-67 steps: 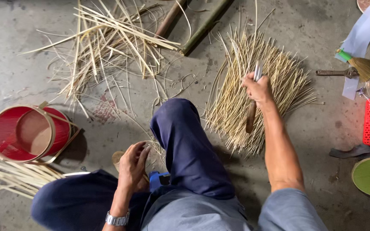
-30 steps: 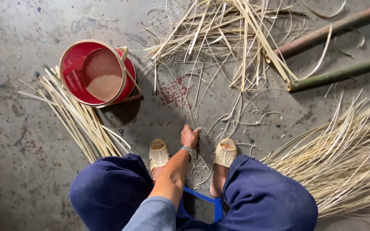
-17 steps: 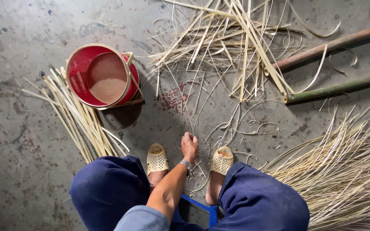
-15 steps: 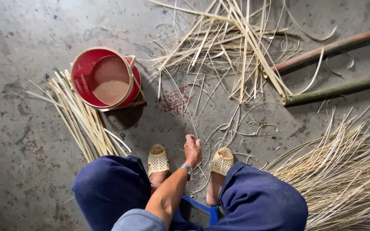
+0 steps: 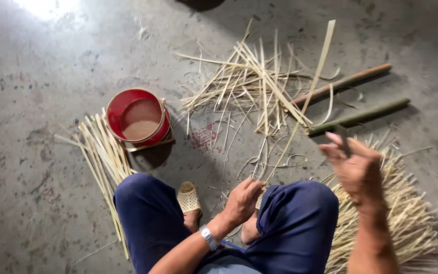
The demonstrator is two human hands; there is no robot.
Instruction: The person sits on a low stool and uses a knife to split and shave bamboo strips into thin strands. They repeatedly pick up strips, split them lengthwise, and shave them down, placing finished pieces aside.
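My left hand (image 5: 242, 200) is low between my knees, closed on the bottom end of a long thin bamboo strip (image 5: 307, 96) that slants up and to the right across the floor. My right hand (image 5: 356, 170) is raised above my right knee, blurred, with the fingers curled. Whether it holds anything I cannot tell. Under it lies a fan-shaped heap of fine bamboo splints (image 5: 406, 228). I sit with my legs in dark blue trousers and woven sandals (image 5: 188, 198) on my feet.
A red bucket (image 5: 138, 119) stands at the left beside a bundle of flat bamboo strips (image 5: 102, 157). Loose bamboo scraps (image 5: 249, 86) lie ahead. A brown pole (image 5: 345, 83) and a green pole (image 5: 361, 115) lie at the right on the concrete floor.
The view has shifted up and right. My left hand has closed on a long strip, which now stands slanting upward. My right hand has come into view, raised and moving.
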